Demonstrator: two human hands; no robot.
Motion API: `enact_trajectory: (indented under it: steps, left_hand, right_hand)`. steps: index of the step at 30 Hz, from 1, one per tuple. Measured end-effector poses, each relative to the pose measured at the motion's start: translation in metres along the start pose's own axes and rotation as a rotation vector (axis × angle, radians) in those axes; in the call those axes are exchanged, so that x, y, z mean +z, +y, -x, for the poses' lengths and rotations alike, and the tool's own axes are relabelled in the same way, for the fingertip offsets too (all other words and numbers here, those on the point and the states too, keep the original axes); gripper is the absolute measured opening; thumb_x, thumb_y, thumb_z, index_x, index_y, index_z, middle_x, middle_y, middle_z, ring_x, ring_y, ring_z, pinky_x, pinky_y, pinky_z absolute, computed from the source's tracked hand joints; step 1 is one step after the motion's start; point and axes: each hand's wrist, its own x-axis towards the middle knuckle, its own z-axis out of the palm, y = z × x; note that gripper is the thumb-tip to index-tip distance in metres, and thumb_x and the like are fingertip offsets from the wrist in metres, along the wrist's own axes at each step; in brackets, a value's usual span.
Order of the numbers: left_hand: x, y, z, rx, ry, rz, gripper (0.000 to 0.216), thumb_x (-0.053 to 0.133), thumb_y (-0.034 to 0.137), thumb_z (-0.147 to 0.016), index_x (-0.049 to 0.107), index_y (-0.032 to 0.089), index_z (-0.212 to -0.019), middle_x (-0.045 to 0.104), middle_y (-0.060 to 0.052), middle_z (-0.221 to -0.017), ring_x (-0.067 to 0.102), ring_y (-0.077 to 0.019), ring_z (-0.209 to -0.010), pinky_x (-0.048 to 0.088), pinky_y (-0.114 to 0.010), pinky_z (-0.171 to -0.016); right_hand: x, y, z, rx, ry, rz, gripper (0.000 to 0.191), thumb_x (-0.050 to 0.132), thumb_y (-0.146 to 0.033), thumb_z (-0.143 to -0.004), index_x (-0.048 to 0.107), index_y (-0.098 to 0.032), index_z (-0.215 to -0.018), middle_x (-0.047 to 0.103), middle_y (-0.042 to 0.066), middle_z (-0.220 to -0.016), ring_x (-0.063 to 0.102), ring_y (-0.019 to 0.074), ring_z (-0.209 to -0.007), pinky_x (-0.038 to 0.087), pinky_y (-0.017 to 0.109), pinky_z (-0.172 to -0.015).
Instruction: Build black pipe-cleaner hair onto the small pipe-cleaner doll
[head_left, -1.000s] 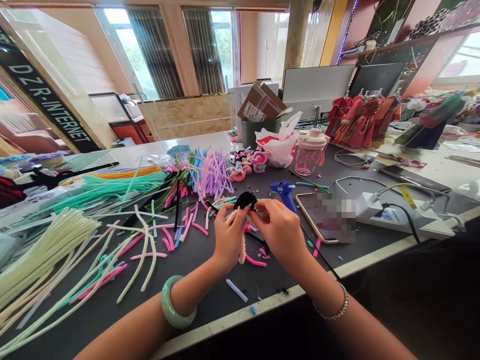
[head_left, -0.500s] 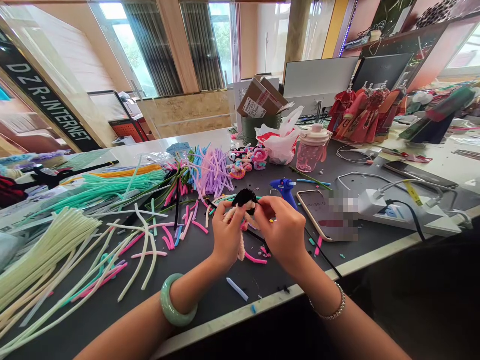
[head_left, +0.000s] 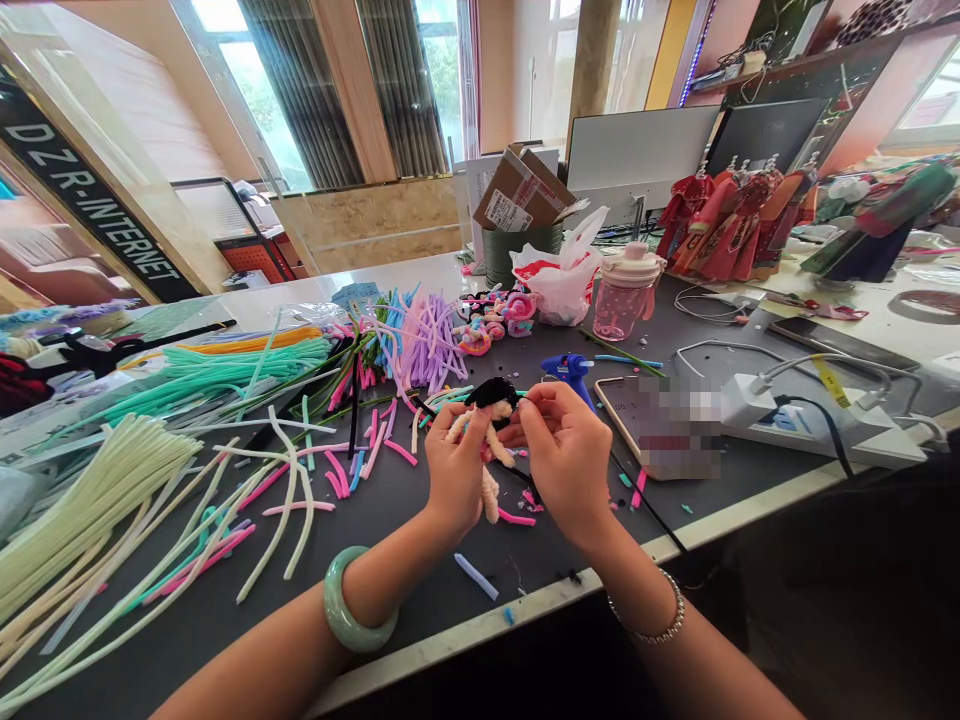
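Well, my left hand [head_left: 454,460] is clamped on the small black-and-cream fuzzy figure [head_left: 491,393], thumb over its front, held up above the grey mat [head_left: 360,525]. My right hand [head_left: 566,450] is just beside it, thumb and fingertips drawn close; I cannot tell whether they pinch anything. Against 0.5 s ago, 1 cream strip [head_left: 499,447] now shows down to its tip between my hands, where my right fingers partly covered it. My left hand has hardly shifted.

The pale table edge [head_left: 555,597] slants up to the right, passing under my right wrist. Between my forearms the mat is mostly open, with 1 pale lilac offcut [head_left: 476,577] near that edge. To my left, cut pink strips [head_left: 337,475] crowd the room; on my right, the blue glue gun [head_left: 568,368] and the phone [head_left: 626,425] sit near my knuckles.
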Motion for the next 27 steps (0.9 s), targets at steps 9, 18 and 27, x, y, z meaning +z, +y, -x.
enact_trajectory:
  steps: [9, 18, 27]
  left_hand:
    - [-0.0003, -0.002, -0.0016, -0.003, 0.001, 0.002, 0.036, 0.071, 0.047, -0.073, 0.048, 0.019, -0.076, 0.049, 0.01, -0.046, 0.039, -0.0036, -0.03, 0.036, -0.015, -0.034]
    - [-0.0003, -0.0016, -0.0013, 0.017, 0.007, -0.021, 0.037, 0.07, 0.05, -0.072, 0.05, 0.018, -0.075, 0.048, 0.01, -0.045, 0.039, -0.004, -0.028, 0.035, -0.016, -0.031]
    - [0.0011, -0.0002, 0.0008, -0.048, -0.013, -0.024, 0.039, 0.067, 0.055, -0.073, 0.049, 0.02, -0.075, 0.046, 0.011, -0.039, 0.035, -0.0064, -0.02, 0.026, -0.016, -0.023]
  right_hand:
    - [-0.0035, -0.0034, -0.0021, 0.049, -0.007, 0.0, 0.007, 0.055, -0.028, -0.083, 0.052, -0.023, -0.078, 0.059, -0.005, -0.06, 0.065, 0.0156, -0.046, 0.056, 0.027, -0.045]
    - [-0.0028, -0.0044, -0.0017, 0.105, -0.027, -0.074, 0.008, 0.055, -0.03, -0.083, 0.051, -0.023, -0.079, 0.058, -0.006, -0.058, 0.066, 0.0164, -0.048, 0.057, 0.027, -0.046]
    - [0.0017, -0.0083, 0.0005, 0.142, -0.019, -0.124, 0.007, 0.05, -0.028, -0.084, 0.044, -0.025, -0.081, 0.059, -0.007, -0.056, 0.066, 0.0158, -0.045, 0.055, 0.025, -0.042]
